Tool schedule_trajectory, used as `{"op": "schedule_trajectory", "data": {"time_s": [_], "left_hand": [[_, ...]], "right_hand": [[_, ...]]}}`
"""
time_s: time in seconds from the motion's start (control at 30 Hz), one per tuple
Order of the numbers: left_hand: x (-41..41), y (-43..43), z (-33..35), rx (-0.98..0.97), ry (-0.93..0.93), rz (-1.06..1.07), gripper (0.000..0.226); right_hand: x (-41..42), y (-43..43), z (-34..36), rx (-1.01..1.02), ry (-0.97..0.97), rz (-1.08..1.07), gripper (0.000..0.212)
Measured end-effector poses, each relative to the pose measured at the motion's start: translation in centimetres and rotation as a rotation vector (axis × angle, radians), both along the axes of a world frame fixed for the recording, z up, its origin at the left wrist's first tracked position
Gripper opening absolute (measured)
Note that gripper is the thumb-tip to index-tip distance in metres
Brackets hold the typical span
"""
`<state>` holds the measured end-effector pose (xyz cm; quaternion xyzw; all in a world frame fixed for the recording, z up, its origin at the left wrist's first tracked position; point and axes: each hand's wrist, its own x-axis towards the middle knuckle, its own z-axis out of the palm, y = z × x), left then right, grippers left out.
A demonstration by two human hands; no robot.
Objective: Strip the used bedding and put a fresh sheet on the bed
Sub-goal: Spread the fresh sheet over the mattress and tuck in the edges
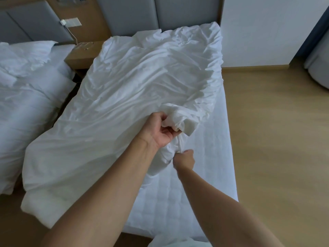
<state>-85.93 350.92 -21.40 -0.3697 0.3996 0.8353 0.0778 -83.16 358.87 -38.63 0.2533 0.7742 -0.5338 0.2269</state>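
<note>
Second bed flanks the mattress, where left hand and right hand each have a grip clenching bunched sheet

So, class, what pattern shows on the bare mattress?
Quilted white squares on the mattress, head view.

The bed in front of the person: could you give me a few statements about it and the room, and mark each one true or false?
1. Both the left hand and the right hand grip the white bedding. True.
2. The bedding lies smooth and flat over the whole bed. False: it is rumpled and bunched, and the quilted mattress is bare on the right side.
3. A second bed with white covers stands to the left. True.
4. The floor is red carpet. False: the floor is light wood.
5. A wooden nightstand sits between the two beds. True.
</note>
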Motion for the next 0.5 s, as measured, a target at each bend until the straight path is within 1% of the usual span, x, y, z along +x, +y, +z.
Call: {"op": "schedule_trajectory", "data": {"time_s": [0.03,0.07,0.13,0.17,0.2,0.23,0.27,0.3,0.33,0.37,0.4,0.43,0.47,0.5], "left_hand": [[-0.1,0.4,0.2,-0.013,0.002,0.011,0.033],[-0.3,0.5,0.4,-0.025,0.008,0.029,0.033],[-0.2,0.7,0.6,-0.046,0.009,0.063,0.033],[0.0,0.9,0.6,-0.062,-0.002,0.067,0.033],[0.3,1.3,0.5,-0.076,-0.016,0.062,0.033],[0.7,1.9,0.4,-0.088,-0.027,0.060,0.034],[1.0,2.6,0.2,-0.101,-0.033,0.067,0.033],[1.4,3.3,-0.1,-0.113,-0.038,0.078,0.030],[1.6,4.1,-0.5,-0.130,-0.051,0.085,0.027],[1.9,5.0,-1.0,-0.147,-0.078,0.091,0.024],[2.2,6.0,-1.5,-0.162,-0.110,0.098,0.023],[2.6,7.2,-2.1,-0.174,-0.142,0.098,0.023],[3.1,8.6,-2.7,-0.187,-0.170,0.084,0.024],[3.5,10.2,-3.4,-0.203,-0.191,0.060,0.026]], "right_hand": [[0.8,-0.3,-0.3,-0.009,-0.037,0.121,0.018],[1.7,-0.5,-0.5,0.022,-0.014,0.274,0.019],[3.7,-0.9,-0.8,0.148,0.097,0.567,0.018],[4.3,-0.6,-0.6,0.174,0.133,0.720,0.016],[4.6,0.1,-0.4,0.126,0.142,0.859,0.015],[4.2,1.5,-0.1,-0.001,0.114,0.925,0.017],[3.2,3.5,0.6,-0.183,0.051,0.872,0.021],[2.0,5.9,1.5,-0.367,-0.015,0.700,0.022],[0.6,8.6,2.4,-0.513,-0.039,0.455,0.020],[-1.1,11.4,3.4,-0.603,-0.064,0.221,0.022],[-3.0,13.7,4.3,-0.653,-0.114,0.092,0.037],[-4.9,15.4,5.2,-0.676,-0.198,0.107,0.060],[-6.6,16.3,6.0,-0.654,-0.312,0.233,0.081],[-7.7,16.6,6.9,-0.636,-0.418,0.409,0.090]]}}
